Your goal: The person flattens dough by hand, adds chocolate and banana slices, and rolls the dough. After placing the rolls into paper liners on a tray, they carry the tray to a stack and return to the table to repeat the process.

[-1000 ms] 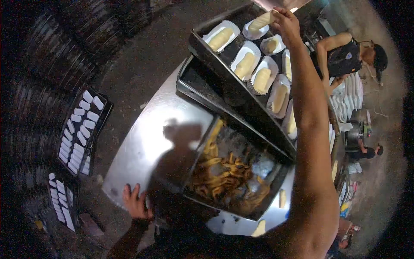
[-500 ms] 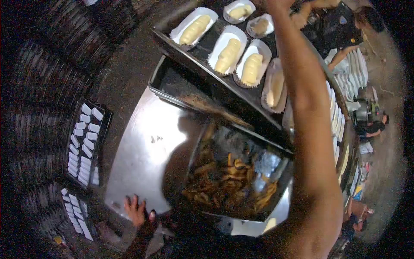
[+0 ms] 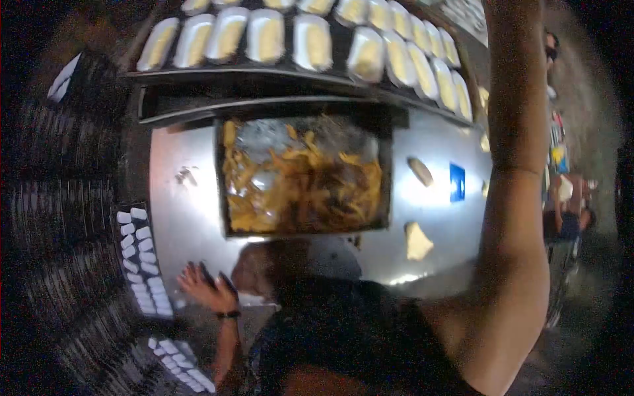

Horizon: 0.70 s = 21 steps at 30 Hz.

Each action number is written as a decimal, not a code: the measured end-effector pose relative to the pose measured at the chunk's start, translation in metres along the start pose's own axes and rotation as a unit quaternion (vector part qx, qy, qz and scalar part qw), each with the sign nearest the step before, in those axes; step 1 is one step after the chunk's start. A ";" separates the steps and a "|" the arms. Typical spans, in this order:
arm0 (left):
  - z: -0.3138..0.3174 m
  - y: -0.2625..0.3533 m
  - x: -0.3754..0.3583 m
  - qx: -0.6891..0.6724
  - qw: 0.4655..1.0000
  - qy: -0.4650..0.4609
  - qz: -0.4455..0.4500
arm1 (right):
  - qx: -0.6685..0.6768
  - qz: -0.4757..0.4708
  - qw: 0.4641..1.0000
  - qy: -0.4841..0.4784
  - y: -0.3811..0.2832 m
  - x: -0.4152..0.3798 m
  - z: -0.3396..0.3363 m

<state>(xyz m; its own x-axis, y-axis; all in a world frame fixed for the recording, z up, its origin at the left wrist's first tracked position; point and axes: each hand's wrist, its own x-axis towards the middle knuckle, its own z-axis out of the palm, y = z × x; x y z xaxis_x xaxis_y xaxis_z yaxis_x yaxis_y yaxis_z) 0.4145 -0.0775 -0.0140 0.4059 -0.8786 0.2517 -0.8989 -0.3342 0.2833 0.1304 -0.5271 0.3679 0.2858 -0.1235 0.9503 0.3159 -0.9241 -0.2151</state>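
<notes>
Paper-cased dough pieces [image 3: 266, 41] on tray [image 3: 290, 74], twelve o'clock; pan [image 3: 304, 235] of yellow strips, centre; left hand [image 3: 208, 288], fingers spread, eight o'clock; right arm [image 3: 518, 138] blocking three o'clock, its fingers unseen, state untellable.

Two ways along the metal table [image 3: 193, 221], beside the deep tray [image 3: 222, 191].
On the left side a hand could pass over the metal, above low dark crumbs [image 3: 187, 176] — but the left hand [image 3: 208, 290] occupies the near corner. On the right, the way is narrower: a dark oval piece [image 3: 420, 171], a blue item [image 3: 457, 182] and a pale lump [image 3: 417, 241] lie there, and the right arm [image 3: 518, 138] bounds it. Stacked trays [image 3: 290, 74] block the far side.
</notes>
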 end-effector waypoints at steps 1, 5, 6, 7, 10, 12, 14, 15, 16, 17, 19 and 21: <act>0.006 -0.008 -0.003 0.010 1.000 0.003 0.004 | -0.016 0.026 0.999 0.020 -0.024 -0.016 -0.016; 0.021 -0.020 -0.012 0.062 0.997 0.052 0.002 | -0.176 0.120 0.960 0.183 -0.101 -0.089 -0.076; 0.023 -0.021 -0.009 0.070 0.995 0.065 0.009 | -0.196 0.127 0.954 0.191 -0.117 -0.102 -0.097; 0.020 -0.016 -0.007 0.038 0.997 0.071 0.018 | -0.209 0.140 0.953 0.168 -0.129 -0.117 -0.131; 0.020 -0.015 0.001 0.100 0.985 0.108 0.086 | -0.296 0.208 0.908 0.211 -0.153 -0.160 -0.209; 0.016 0.013 0.008 0.100 0.985 0.141 -0.005 | -0.370 0.256 0.853 0.264 -0.164 -0.185 -0.235; 0.008 0.052 0.021 -0.041 0.982 0.184 -0.010 | -0.405 0.296 0.825 0.259 -0.172 -0.230 -0.260; 0.006 0.067 0.029 -0.103 0.975 0.194 -0.012 | -0.311 0.358 0.816 0.331 -0.167 -0.260 -0.271; 0.006 0.078 0.041 -0.127 0.972 0.198 0.006 | -0.204 0.403 0.787 0.419 -0.162 -0.290 -0.282; 0.006 0.089 0.054 -0.150 0.968 0.200 0.023 | -0.109 0.428 0.739 0.509 -0.158 -0.321 -0.293; -0.006 0.129 0.081 -0.169 0.965 0.194 0.045 | 0.080 0.576 0.720 0.377 -0.137 -0.404 -0.317; -0.012 0.178 0.111 -0.284 0.945 0.159 0.035 | 0.252 0.676 0.606 0.334 -0.135 -0.409 -0.299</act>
<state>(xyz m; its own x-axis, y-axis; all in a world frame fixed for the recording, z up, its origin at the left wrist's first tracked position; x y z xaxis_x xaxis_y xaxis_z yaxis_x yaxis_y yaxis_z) 0.3021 -0.2304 0.0759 0.4586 -0.7146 0.5282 -0.7284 0.0382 0.6841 -0.3000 -0.4606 0.0752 0.2152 -0.9194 -0.3293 0.4861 0.3933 -0.7804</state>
